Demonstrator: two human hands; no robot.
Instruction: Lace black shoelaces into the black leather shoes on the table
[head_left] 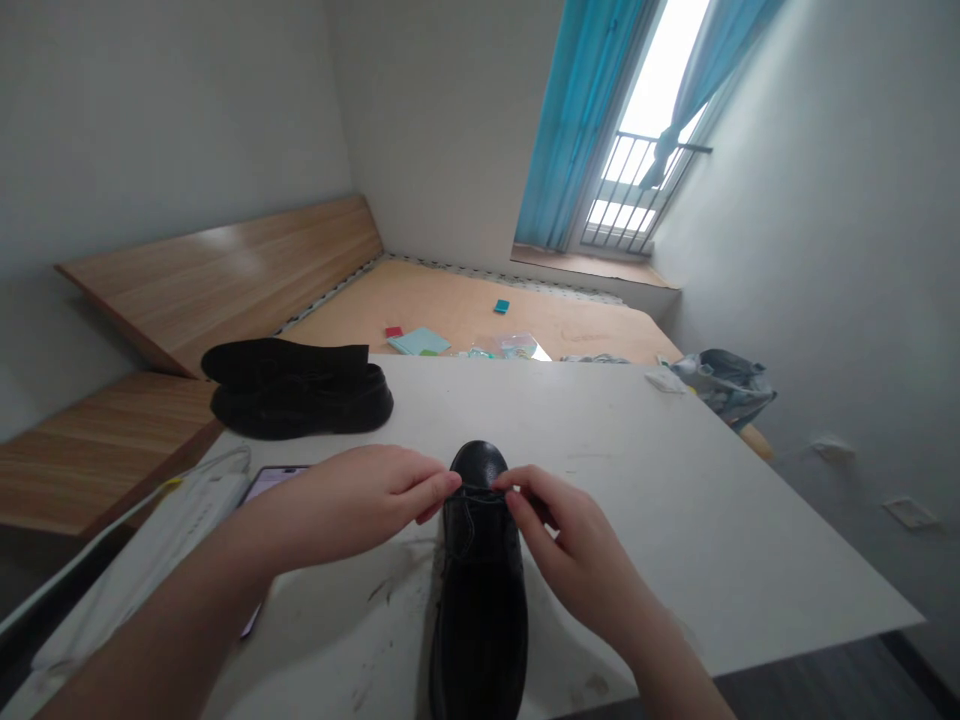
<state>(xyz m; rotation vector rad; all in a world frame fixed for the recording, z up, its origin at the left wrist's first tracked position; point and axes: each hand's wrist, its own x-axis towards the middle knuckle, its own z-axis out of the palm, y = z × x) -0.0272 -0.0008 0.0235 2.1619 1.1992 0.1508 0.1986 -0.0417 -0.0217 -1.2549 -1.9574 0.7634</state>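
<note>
A black leather shoe [480, 620] rests on the white table in front of me, its toe pointing away. Both hands meet at the front of its lacing, just behind the toe cap. My left hand [379, 492] is closed in a pinch at the left side of the shoe, on the thin black shoelace [480, 490]. On the right side, my right hand [559, 535] pinches the same lace between thumb and forefinger. The lace runs across the shoe between my fingertips, and a loose loop lies over the tongue. My fingers partly hide its ends.
A pair of black shoes [300, 400] sits at the table's far left. My left arm partly covers a phone [276, 480], beside a white power strip [195, 515] with a cable. Beyond the white table [637, 470], a bed [442, 290] carries small items; a bag [724, 385] stands right.
</note>
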